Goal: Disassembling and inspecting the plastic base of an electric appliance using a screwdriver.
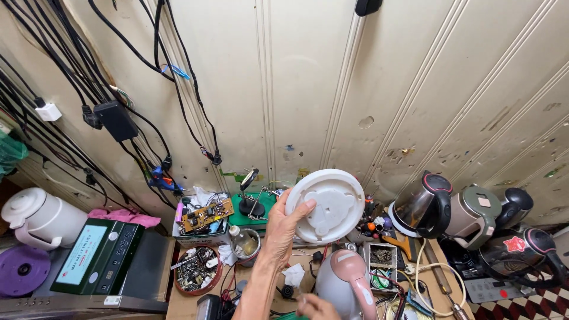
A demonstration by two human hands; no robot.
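Above the cluttered workbench point(189, 305), the left hand point(283, 228) grips a round white kettle base point(325, 205) for inspection; right hand point(317, 307) mostly hidden, grip unclear.

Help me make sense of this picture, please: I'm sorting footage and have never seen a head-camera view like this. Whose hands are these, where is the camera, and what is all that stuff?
There is no machine here: a person wears a camera on their head, so the single picture looks down and forward over their own arms at a cluttered workbench against a panelled wall.

The left hand is raised and grips a round white disc, probably a kettle base, by its edge. The right hand sits low beside a pink and grey kettle; whether it holds anything is unclear.

Around them lie a bowl of small metal parts, a circuit board, more kettles on the right, and black cables hanging on the wall.
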